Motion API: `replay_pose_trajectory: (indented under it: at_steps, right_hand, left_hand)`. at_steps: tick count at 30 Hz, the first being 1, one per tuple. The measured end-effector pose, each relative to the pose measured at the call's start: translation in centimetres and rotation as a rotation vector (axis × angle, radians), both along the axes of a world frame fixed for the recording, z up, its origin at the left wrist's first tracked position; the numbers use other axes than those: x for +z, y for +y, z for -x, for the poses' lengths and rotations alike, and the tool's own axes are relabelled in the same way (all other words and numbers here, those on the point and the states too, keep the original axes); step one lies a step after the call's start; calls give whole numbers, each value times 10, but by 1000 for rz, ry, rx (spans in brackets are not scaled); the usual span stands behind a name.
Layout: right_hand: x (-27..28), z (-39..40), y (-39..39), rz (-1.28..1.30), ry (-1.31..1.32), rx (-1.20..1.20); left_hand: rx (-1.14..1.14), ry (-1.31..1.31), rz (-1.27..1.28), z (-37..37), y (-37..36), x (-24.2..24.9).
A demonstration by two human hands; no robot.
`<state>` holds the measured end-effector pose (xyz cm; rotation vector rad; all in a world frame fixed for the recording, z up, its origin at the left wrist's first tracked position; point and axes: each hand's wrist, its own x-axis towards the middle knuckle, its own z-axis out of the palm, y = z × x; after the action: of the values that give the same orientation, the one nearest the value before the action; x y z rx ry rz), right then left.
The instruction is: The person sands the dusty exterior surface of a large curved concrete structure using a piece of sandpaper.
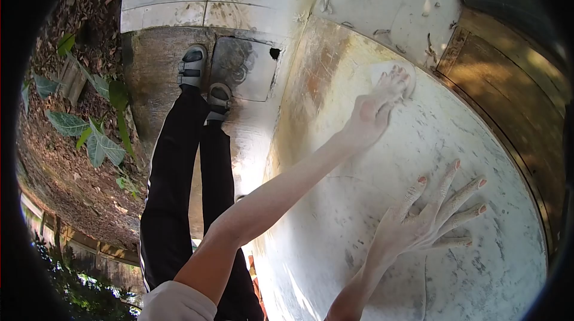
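My left hand (388, 87) presses down near the far edge of a large white slab (335, 219). Its fingers are bunched over a pale, rounded, flat thing (411, 81), which they mostly cover; its kind cannot be made out. My right hand (427, 219) lies palm down on the same slab, fingers spread wide, with nothing under it that I can see. Whitish dust or paste coats both hands and forearms. Grey streaks mark the slab around the right hand, and a brown-yellow stain (317, 75) runs along its upper left part.
My legs and shoes (192, 67) are left of the slab, beside a square cover (242, 67) with a dark hole at its corner. Pale paving with dry leaves (382, 31) lies beyond. Leafy plants (98, 141) grow at left. A brown wooden-looking surface (496, 75) borders the right.
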<state>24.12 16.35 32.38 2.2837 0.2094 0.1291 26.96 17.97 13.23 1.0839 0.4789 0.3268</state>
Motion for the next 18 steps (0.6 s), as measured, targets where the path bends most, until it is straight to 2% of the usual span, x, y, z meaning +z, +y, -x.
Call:
replay_pose_trajectory:
  at_steps: [1,3,6,8,11,13,15,16,18]
  right_hand:
    - [0,0,-1,-8,-23,19]
    - [-6,-3,-3,-33,-53,51]
    - [-8,-2,-10,45,-59,58]
    - [-7,-2,-8,2,-46,44]
    - [-7,-3,-10,2,-46,59]
    - [-8,-4,-9,0,-47,59]
    - [-7,-2,-8,1,-52,53]
    - [-7,-3,-6,10,-50,53]
    - [-6,-2,-8,33,-46,52]
  left_hand:
    - [51,133,15,-9,0,-30]
    - [-20,433,125,-21,19,-82]
    - [52,392,9,-23,6,-108]
    - [46,302,35,-7,-2,-79]
    - [-68,101,95,42,-15,14]
    - [-113,32,86,74,-30,48]
    - [-92,-24,51,94,-45,50]
    - [-81,34,58,92,-42,39]
    - [-6,188,53,75,-42,-11]
